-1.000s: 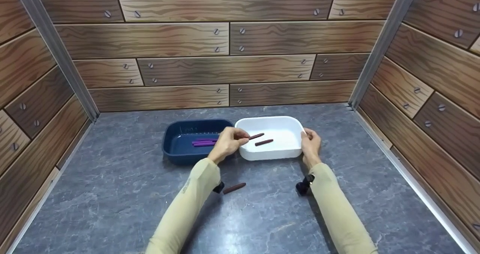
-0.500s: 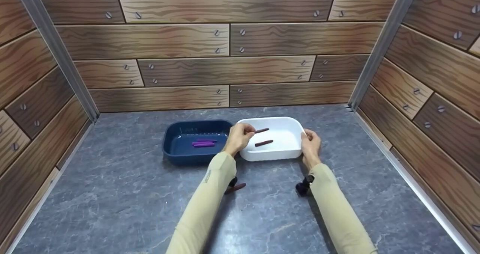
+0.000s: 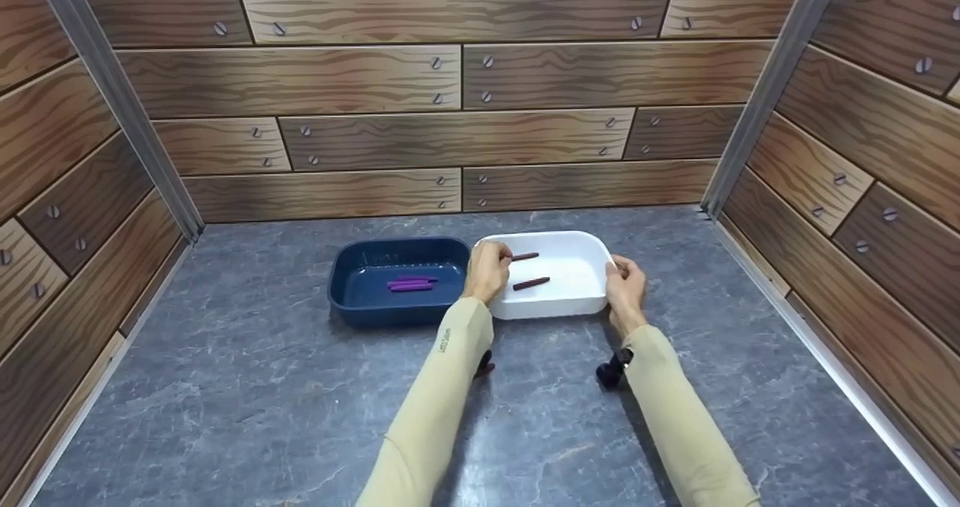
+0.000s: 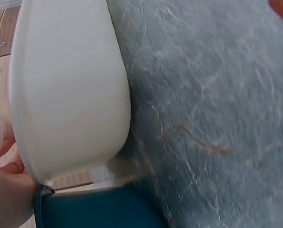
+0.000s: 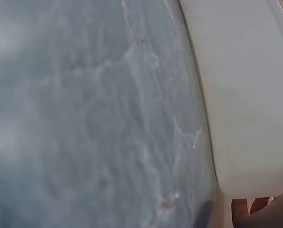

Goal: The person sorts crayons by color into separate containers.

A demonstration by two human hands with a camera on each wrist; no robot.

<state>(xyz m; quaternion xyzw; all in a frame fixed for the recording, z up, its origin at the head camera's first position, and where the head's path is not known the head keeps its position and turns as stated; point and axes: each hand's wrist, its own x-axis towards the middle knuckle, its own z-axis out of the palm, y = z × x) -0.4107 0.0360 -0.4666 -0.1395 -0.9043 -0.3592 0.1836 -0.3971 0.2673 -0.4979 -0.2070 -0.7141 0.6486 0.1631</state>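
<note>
My left hand (image 3: 489, 271) reaches over the left rim of the white tray (image 3: 551, 310). At its fingertips is the near end of a brown crayon (image 3: 526, 256); it looks pinched there, though the hand hides that end. A second brown crayon (image 3: 531, 283) lies inside the tray. My right hand (image 3: 626, 289) grips the tray's right rim. In the left wrist view, the fingers (image 4: 5, 142) are behind the white tray's wall (image 4: 70, 85). The right wrist view shows part of the right hand (image 5: 269, 211) at the tray's end (image 5: 246, 95).
Left of the white tray stands a dark blue tray (image 3: 390, 316) with several purple crayons (image 3: 411, 285) in it. Another brown crayon (image 3: 487, 370) lies on the grey marbled table (image 3: 225, 387), partly hidden by the left wrist camera. Wood-patterned walls (image 3: 360, 139) enclose the table.
My left hand has moved right and away from me with the brown crayon, deeper into the white tray, then slowed. The right hand stays on the tray's right rim.
</note>
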